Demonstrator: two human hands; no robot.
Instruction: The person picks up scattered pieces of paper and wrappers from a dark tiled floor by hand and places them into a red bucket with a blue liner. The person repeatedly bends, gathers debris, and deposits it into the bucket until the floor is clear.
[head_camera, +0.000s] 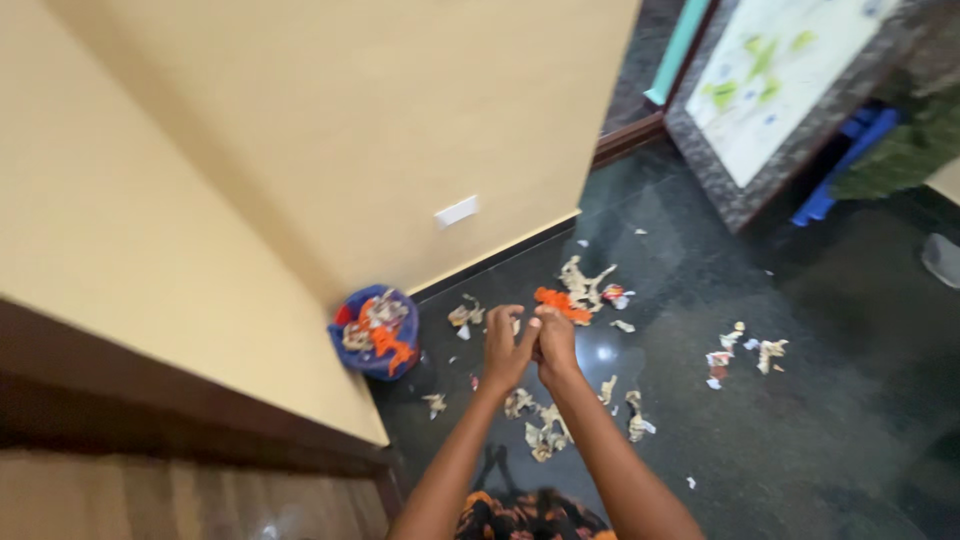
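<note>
Both hands, left hand (503, 352) and right hand (555, 345), are pressed together above the dark floor (820, 420); contents indeterminate. Risk: loose paper scraps (545, 425) below could slide underfoot, scattering away from the blue bin (375, 333).

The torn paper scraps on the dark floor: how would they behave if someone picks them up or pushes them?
The paper scraps look thin and crumpled, so they are probably very light and floppy. They lie scattered in small pieces, so a push would likely spread them rather than move them together. The floor looks glossy, so they may slide easily.
</note>
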